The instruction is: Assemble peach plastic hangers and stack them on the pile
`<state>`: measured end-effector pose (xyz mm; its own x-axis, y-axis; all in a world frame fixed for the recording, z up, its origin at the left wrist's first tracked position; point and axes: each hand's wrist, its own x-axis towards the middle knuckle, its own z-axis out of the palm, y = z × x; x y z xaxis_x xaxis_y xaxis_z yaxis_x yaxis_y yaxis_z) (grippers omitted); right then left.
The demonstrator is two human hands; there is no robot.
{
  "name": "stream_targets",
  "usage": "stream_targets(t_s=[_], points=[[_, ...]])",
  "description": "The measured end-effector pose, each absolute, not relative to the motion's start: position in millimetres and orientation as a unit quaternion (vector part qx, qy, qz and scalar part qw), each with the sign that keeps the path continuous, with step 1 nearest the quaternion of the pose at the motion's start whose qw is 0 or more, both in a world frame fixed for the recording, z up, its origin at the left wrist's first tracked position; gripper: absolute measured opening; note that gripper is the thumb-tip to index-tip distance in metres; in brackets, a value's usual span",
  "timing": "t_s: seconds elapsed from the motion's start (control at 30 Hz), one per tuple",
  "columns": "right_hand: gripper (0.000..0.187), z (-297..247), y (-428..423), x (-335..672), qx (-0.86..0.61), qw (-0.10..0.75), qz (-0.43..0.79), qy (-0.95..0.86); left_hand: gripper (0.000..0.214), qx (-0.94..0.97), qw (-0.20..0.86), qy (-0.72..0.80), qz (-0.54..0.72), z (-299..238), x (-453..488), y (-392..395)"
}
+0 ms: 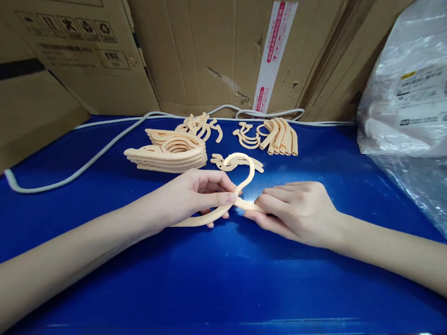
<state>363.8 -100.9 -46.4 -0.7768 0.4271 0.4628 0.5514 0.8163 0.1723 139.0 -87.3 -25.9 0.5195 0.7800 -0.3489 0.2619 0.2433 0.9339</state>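
My left hand [196, 193] pinches a peach plastic hanger piece with a curved hook [246, 176], held just above the blue table [216, 269]. My right hand [295, 211] is closed on a short peach arm piece [248, 205] that meets the hanger at its middle. Behind the hands lies a small peach hook part [218, 161]. Further back left is a stack of finished peach hangers [169, 153].
Loose peach hook parts [201, 126] and a row of peach arm pieces [281, 137] lie at the back. A white cable [94, 156] runs along the table. Cardboard boxes [201, 43] stand behind; a crinkled plastic bag [420, 89] sits at the right.
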Motion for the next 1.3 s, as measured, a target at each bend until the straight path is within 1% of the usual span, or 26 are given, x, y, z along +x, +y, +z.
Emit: stream_targets(t_s=[0.27, 0.6, 0.7, 0.8, 0.87, 0.93, 1.03, 1.1, 1.2, 1.3], points=[[0.04, -47.4, -99.2, 363.7, -0.255, 0.209, -0.128, -0.935, 0.028, 0.595, 0.648, 0.436, 0.19, -27.3, 137.4, -85.6], [0.04, -48.2, -96.7, 364.0, -0.252, 0.212, -0.101, -0.939, 0.019, 0.61, 0.653, 0.412, 0.178, -32.3, 135.0, -82.9], [0.03, -47.4, -96.7, 364.5, -0.254, 0.244, -0.089, -0.932, 0.017, 0.611, 0.652, 0.415, 0.172, -31.5, 134.1, -83.3], [0.019, -43.9, -98.1, 365.7, -0.248, 0.3, -0.128, -0.912, 0.019, 0.606, 0.658, 0.413, 0.173, -31.3, 134.0, -83.2], [0.014, -40.7, -99.6, 366.9, -0.226, 0.315, -0.157, -0.909, 0.02, 0.601, 0.661, 0.413, 0.177, -31.6, 134.6, -83.1], [0.009, -37.7, -101.1, 368.4, -0.176, 0.317, -0.159, -0.918, 0.02, 0.595, 0.664, 0.415, 0.181, -31.8, 135.4, -83.1], [0.007, -35.3, -103.5, 370.7, -0.093, 0.31, -0.133, -0.937, 0.021, 0.591, 0.665, 0.417, 0.186, -32.3, 136.0, -82.8], [0.008, -36.2, -104.6, 371.6, -0.066, 0.305, -0.123, -0.942, 0.023, 0.592, 0.664, 0.417, 0.187, -32.6, 135.9, -82.4], [0.01, -41.4, -104.5, 372.0, -0.07, 0.306, -0.121, -0.942, 0.024, 0.589, 0.663, 0.42, 0.19, -32.9, 135.6, -82.0], [0.009, -47.9, -103.1, 371.8, -0.098, 0.318, -0.112, -0.936, 0.02, 0.586, 0.661, 0.428, 0.19, -32.7, 135.7, -81.8]])
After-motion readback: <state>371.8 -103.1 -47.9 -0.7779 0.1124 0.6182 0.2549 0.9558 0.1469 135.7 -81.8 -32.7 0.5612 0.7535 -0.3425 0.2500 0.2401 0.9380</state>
